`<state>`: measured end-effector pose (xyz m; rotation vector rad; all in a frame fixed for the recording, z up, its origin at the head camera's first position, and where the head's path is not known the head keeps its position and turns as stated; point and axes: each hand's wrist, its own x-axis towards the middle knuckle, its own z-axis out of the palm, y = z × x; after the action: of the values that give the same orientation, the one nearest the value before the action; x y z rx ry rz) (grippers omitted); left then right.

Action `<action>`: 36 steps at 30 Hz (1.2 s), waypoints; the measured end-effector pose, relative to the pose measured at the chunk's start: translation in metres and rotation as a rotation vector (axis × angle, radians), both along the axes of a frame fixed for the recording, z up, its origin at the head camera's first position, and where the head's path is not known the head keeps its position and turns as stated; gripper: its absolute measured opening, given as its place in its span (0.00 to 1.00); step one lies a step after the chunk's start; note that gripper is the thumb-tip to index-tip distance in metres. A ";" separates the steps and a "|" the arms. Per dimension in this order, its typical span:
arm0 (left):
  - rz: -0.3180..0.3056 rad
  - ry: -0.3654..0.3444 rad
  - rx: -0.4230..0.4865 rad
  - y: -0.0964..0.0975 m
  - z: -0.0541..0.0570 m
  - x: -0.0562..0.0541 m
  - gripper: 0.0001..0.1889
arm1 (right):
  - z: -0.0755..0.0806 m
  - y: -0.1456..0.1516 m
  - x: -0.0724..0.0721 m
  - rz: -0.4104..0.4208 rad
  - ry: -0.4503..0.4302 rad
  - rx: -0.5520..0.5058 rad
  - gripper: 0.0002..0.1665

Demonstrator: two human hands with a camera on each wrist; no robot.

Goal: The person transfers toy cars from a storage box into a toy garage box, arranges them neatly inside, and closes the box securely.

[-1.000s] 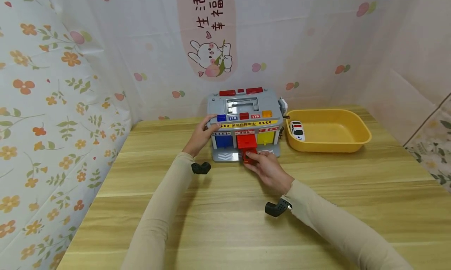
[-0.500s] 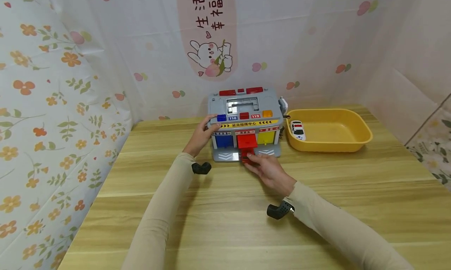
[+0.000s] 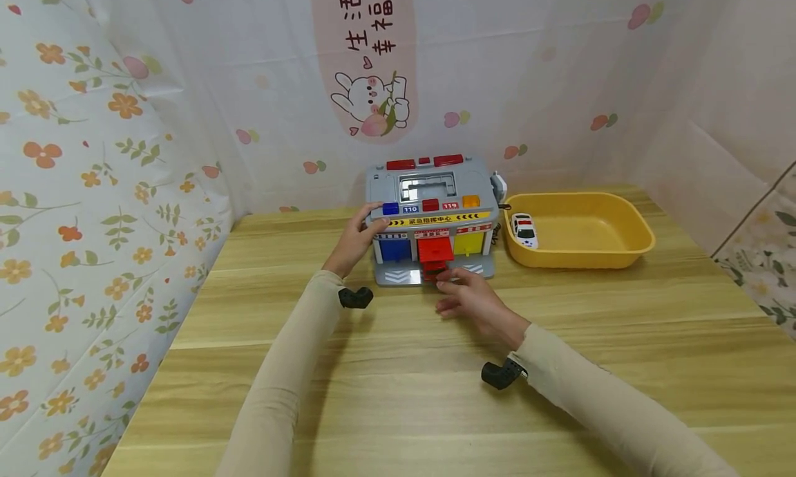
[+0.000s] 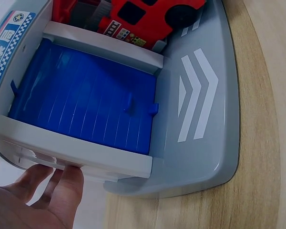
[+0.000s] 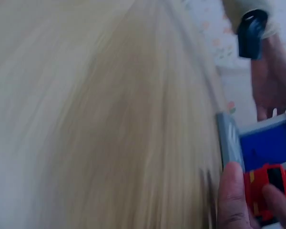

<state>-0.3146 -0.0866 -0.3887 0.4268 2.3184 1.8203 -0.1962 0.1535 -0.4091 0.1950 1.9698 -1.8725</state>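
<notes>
A grey toy rescue station point(image 3: 479, 180) stands at the back of the table, with a blue door point(image 4: 86, 95), a yellow door point(image 3: 469, 243) and a raised red door point(image 3: 435, 249) between them. Under the red door, a red toy fire truck point(image 4: 148, 19) sits partly out on the grey ramp. My left hand point(image 3: 353, 243) holds the station at its left end, thumb over the front edge and fingers on the side wall. Close in front of the truck is my right hand point(image 3: 474, 298), its thumb and fingers spread apart and nothing gripped between them.
To the right of the station is a yellow plastic bin point(image 3: 581, 259) with a white toy police car point(image 3: 524, 231) inside. Floral cloth point(image 3: 497, 62) hangs behind the wood-grain table point(image 3: 385, 380), and more covers the left side.
My right hand has let go of the fire truck and drawn back slightly, its fingers opening. The truck has gone a little further in under the red door. My left hand stays put.
</notes>
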 end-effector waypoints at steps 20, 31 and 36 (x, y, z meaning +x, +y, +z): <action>0.005 0.004 -0.024 -0.002 0.000 0.002 0.27 | 0.006 0.025 -0.009 0.351 0.322 0.530 0.20; 0.001 -0.011 -0.008 0.001 0.001 0.002 0.26 | 0.009 0.027 -0.012 0.362 0.317 0.572 0.28; 0.002 -0.017 -0.008 0.001 0.001 0.001 0.26 | 0.015 0.025 -0.012 0.388 0.308 0.644 0.44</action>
<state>-0.3132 -0.0854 -0.3876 0.4062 2.3144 1.8083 -0.2080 0.1780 -0.3943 -0.2960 2.5431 -1.0339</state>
